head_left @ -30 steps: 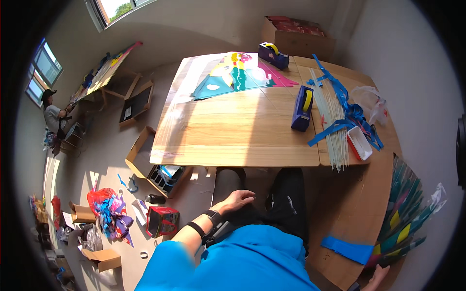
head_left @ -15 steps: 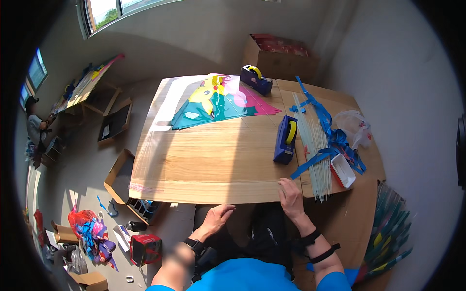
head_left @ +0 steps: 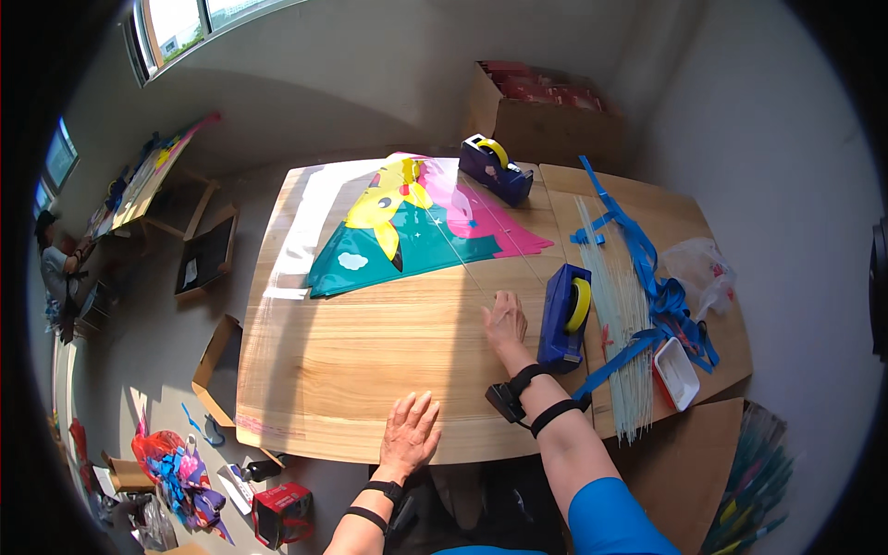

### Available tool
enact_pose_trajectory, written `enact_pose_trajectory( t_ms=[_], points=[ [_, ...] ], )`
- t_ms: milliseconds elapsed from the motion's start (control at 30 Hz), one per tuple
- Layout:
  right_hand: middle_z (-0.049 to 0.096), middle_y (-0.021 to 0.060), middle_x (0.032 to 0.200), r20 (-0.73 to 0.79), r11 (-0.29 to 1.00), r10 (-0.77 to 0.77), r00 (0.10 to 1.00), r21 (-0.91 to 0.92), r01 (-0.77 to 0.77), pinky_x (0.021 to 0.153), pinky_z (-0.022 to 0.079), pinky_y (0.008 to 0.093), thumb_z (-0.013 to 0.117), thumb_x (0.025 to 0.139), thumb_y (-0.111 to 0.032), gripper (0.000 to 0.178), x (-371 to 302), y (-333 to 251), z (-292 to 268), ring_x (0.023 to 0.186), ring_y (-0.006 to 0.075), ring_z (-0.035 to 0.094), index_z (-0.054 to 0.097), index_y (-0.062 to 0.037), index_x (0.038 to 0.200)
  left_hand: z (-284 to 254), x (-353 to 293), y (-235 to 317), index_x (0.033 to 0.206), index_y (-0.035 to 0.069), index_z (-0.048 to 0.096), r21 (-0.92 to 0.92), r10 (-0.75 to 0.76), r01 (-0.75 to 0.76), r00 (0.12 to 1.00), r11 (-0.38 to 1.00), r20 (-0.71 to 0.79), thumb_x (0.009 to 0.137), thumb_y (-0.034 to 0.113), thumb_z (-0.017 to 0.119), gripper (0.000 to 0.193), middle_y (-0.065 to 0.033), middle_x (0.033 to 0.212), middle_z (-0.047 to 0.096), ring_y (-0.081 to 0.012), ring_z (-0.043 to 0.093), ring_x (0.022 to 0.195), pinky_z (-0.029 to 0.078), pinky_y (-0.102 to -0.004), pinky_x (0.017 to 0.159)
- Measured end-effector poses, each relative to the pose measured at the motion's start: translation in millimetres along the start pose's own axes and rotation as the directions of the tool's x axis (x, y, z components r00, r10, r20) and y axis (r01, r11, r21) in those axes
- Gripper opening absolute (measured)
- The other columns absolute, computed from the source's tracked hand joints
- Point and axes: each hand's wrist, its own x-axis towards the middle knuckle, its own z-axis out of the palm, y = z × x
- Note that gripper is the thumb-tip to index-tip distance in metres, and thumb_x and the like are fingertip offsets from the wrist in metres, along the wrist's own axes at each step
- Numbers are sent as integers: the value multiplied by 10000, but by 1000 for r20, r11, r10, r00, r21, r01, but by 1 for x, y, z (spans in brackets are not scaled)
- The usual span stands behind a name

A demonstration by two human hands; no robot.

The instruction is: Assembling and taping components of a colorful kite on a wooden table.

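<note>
Over tabletop (head_left: 370,342) centre, just reached right hand (head_left: 506,320) forward beside thin rod (head_left: 462,261) (can't tell if pinching it), set left hand (head_left: 410,437) open at 7 o'clock, putting printed sheet (head_left: 416,236) at 11 within reach.

The table (head_left: 370,351) holds two tape dispensers (head_left: 560,328) and one tray (head_left: 680,372).
</note>
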Motion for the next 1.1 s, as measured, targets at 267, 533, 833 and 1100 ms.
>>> enact_pose_trajectory(
  t_ms=[267, 533, 833, 1100],
  points=[
    [614, 262, 931, 92, 956, 273, 957, -139, -259, 731, 509, 522, 580, 847, -117, 156, -58, 29, 0, 862, 447, 623, 534, 17, 911, -2, 1, 1, 1327, 175, 519, -66, -32, 31, 999, 997, -13, 835, 346, 631, 533, -35, 1435, 430, -268, 339, 1348, 243, -444, 1142],
    [620, 241, 1011, 77, 997, 77, 994, 11, -78, 776, 505, 492, 534, 891, -131, 221, -15, -6, -24, 916, 453, 604, 546, 20, 1051, -4, 4, 0, 1305, 139, 535, -101, -40, 39, 999, 994, -9, 802, 293, 660, 541, -60, 1425, 441, -294, 344, 1342, 263, -478, 1129],
    [556, 159, 1288, 14, 954, 215, 977, -217, -207, 952, 438, 435, 513, 935, -263, 374, 115, 29, 47, 1160, 329, 518, 529, -40, 1235, -4, 9, 3, 1293, 162, 546, -113, -49, 50, 999, 992, 12, 797, 292, 668, 527, -49, 1421, 448, -286, 340, 1347, 256, -477, 1135],
    [627, 99, 1118, -33, 939, -146, 989, -320, 128, 843, 470, 426, 607, 867, -229, 238, 139, 40, 50, 1019, 295, 561, 630, -44, 1015, -3, 10, 2, 1292, 165, 548, -127, -50, 53, 998, 990, 26, 788, 288, 675, 534, -48, 1417, 453, -288, 349, 1338, 261, -489, 1127]
  ],
)
